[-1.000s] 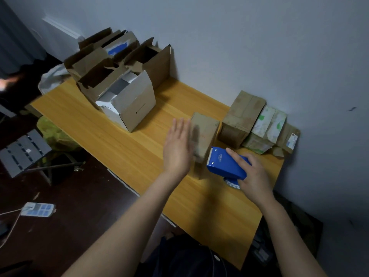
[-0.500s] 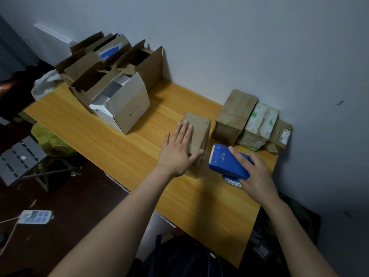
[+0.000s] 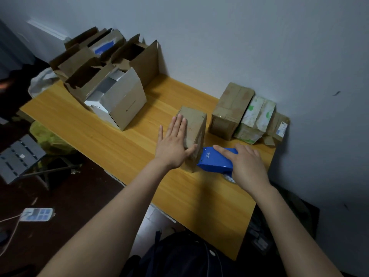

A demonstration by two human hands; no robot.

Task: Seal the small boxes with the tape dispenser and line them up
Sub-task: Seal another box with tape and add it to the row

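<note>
Head view | left hand (image 3: 173,144) flat against small box (image 3: 194,124) | right hand (image 3: 246,166) clamps tape dispenser (image 3: 214,161) | sealed boxes (image 3: 231,110) behind

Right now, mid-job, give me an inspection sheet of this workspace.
Surface: yellow wooden tabletop, against the wall.
Job's things: brown cardboard box being taped; three closed small boxes lined up at the wall; blue tape dispenser against the box's near end.
Clutter: open cardboard cartons at the far left.
Grippers: left hand flat on the box; right hand holding the dispenser.
Cables: white power strip on the floor.
Surroundings: grey wall, dark floor, folding stool.
</note>
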